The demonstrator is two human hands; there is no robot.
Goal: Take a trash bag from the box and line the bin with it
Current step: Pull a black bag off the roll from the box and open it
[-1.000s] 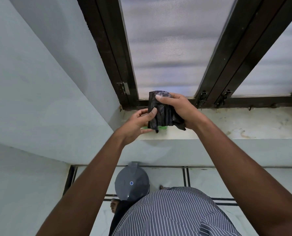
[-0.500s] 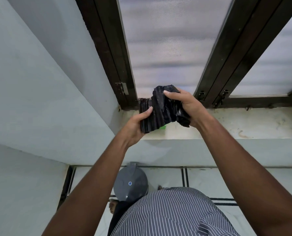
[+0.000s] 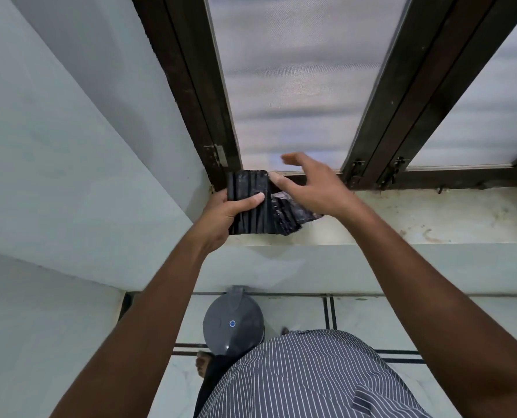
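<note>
A folded, pleated black trash bag [image 3: 251, 193] is held over the left end of the window sill [image 3: 417, 218]. My left hand [image 3: 221, 214] grips its left part, thumb across the front. My right hand [image 3: 311, 185] hovers over the bag's crumpled right part with fingers spread and straight; its thumb lies close to the bag's top edge. The grey bin [image 3: 233, 324], lid down, stands on the floor below, against the wall. The box is hidden behind the bag and hands.
A dark-framed window [image 3: 368, 116] with frosted panes rises behind the sill, its latches near my right hand. A pale wall [image 3: 70, 146] closes in on the left. My striped shirt [image 3: 305, 378] covers part of the tiled floor [image 3: 371, 321].
My right hand has let go of the bag and spread its fingers above it. The bag has unfolded wider and flatter, and my left hand now holds it alone.
</note>
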